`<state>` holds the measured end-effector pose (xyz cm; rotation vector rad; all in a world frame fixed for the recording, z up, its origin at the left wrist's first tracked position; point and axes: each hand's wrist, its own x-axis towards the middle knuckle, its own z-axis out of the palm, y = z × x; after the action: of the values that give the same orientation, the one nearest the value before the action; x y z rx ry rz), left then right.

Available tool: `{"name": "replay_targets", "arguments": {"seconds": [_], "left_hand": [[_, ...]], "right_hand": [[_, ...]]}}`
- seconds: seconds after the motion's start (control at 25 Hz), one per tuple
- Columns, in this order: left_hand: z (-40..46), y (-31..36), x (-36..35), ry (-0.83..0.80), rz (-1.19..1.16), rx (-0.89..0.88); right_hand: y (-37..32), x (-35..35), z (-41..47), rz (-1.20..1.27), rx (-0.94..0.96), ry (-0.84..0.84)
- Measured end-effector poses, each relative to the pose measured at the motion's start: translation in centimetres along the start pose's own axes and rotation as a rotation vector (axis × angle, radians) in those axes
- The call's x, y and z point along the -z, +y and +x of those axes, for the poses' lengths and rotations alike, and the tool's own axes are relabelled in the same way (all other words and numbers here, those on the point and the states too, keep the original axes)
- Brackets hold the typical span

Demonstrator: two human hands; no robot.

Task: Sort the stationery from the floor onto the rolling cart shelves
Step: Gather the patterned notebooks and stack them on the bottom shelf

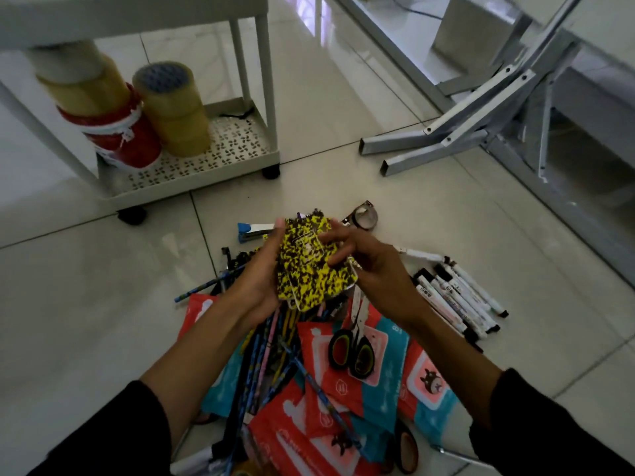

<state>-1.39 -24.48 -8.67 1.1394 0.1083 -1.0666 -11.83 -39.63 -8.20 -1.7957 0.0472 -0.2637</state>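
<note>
Notebooks (pixel 311 261), a small stack with yellow-and-black speckled covers, sit in our two hands above the heap on the floor (pixel 103 286). Our left hand (pixel 261 269) cups the stack from its left edge, thumb up along the side, fingers curled underneath. Our right hand (pixel 367 259) pinches the right edge, fingertips on the top cover. The covers look slightly fanned at the lower corner, so we judge that the stack is not yet squared.

From the head view, the cart (pixel 192 166) stands beyond the heap, toward the far left. Its bottom shelf carries tape rolls (pixel 171 111) at the left and middle, with bare perforated tray along its right edge and front rim. An upper shelf shows only as an underside at the top of the frame.

To do this well, we should tap the stack square between both palms first, then carry it in one firm grip so no notebook slips out. We would lay it flat on one shelf, apart from the tape rolls.

Below our hands lie scissors (pixel 350 348), pencils (pixel 264 341) and packets (pixel 323 400); markers (pixel 460 300) lie to the right, a stapler (pixel 251 231) behind. We should lift clear of them.
</note>
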Motion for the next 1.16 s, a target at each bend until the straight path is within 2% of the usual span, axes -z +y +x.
{"name": "replay_targets", "arguments": {"seconds": [0.08, 0.16, 0.24, 0.32, 0.52, 0.76, 1.0, 1.08, 1.16], "left_hand": [[0.1, 0.0, -0.3, 0.033, 0.023, -0.083], [0.1, -0.1, -0.1, 0.089, 0.086, -0.155], [0.0, 0.0, 0.3, 0.108, 0.122, -0.193], [-0.5, 0.2, 0.5, 0.085, 0.170, -0.247], [-1.6, 0.6, 0.7, 0.092, 0.386, -0.428], [-1.8, -0.3, 2.6, 0.095, 0.608, -0.421], [-2.1, -1.6, 3.3, 0.154, 0.680, -0.462], [-1.8, -1.5, 3.3, 0.161, 0.661, -0.476], [-1.6, -0.8, 3.3, 0.172, 0.588, -0.486]], "right_hand": [[0.5, -0.7, -0.5, -0.031, -0.029, -0.012], [0.2, -0.8, -0.2, -0.013, -0.145, 0.003], [-0.4, -1.0, 0.2, 0.098, -0.325, 0.064], [-0.5, -1.8, 0.8, 0.188, -0.409, 0.066], [0.5, -3.6, 1.9, 0.132, -0.277, 0.115], [1.6, -5.0, 1.2, -0.056, -0.267, 0.068], [1.7, -5.2, 1.1, -0.186, -0.211, 0.039], [1.8, -5.2, 1.7, -0.237, -0.194, 0.070], [1.4, -5.0, 2.6, -0.184, -0.217, 0.089]]}}
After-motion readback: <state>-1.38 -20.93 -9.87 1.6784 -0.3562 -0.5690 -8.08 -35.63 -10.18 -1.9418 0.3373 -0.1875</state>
